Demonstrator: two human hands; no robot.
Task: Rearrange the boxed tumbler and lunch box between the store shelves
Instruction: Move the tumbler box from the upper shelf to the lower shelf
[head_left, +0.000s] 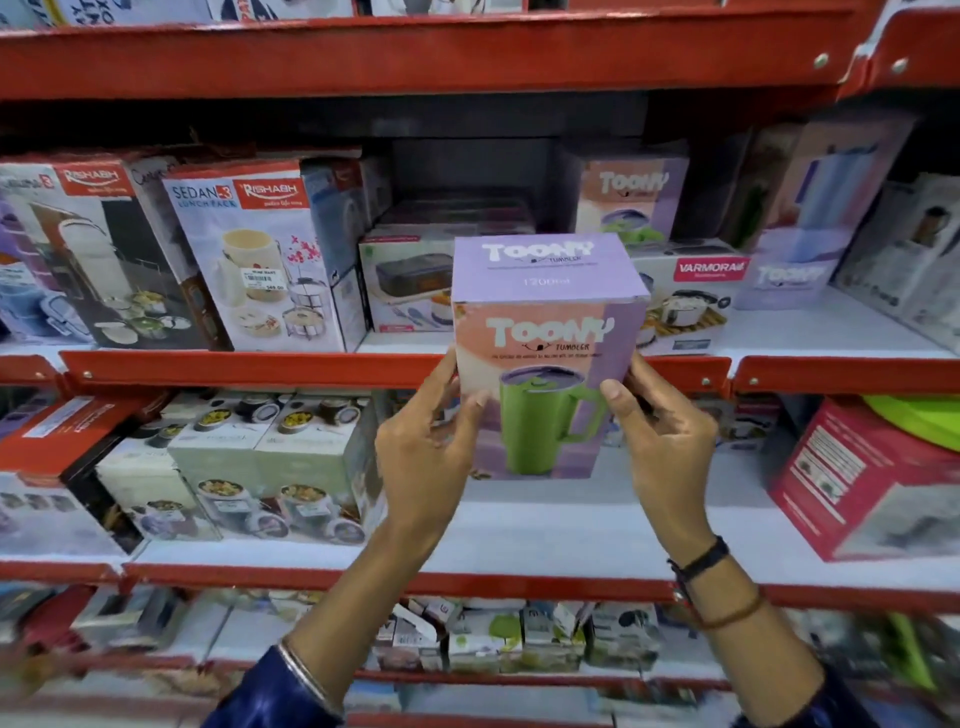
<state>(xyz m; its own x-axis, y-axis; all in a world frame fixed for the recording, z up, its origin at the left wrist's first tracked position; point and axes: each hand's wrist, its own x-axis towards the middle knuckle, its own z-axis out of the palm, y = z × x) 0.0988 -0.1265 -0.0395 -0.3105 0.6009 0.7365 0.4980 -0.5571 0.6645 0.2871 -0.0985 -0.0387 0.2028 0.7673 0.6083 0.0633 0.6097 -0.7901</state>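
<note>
Red metal store shelving fills the view, with white shelf boards and red front lips stacked in several tiers. In front of the middle shelf (831, 322), both hands hold a Toony tumbler box (545, 358) upright in the air, its purple top and its pink-and-purple front with a green tumbler picture facing the camera. The left hand (426, 452) clasps the box's left edge with thumb on the front, and the right hand (665, 441) clasps its right edge the same way; the box bottom hangs above the lower shelf (571, 530), which lies bare just behind the wrists. On the middle shelf, far behind the box, stands a second Toony box (628, 202) atop a Varmora box (691, 296), with a lunch box carton (405, 280) just to its left. Further left lean a Sedan-3 lunch pack box (260, 254) and a darker Rishabh box (98, 249). On the lower shelf, a row of pale food container boxes (249, 467) sits left, and a red carton (872, 478) sits right.
</note>
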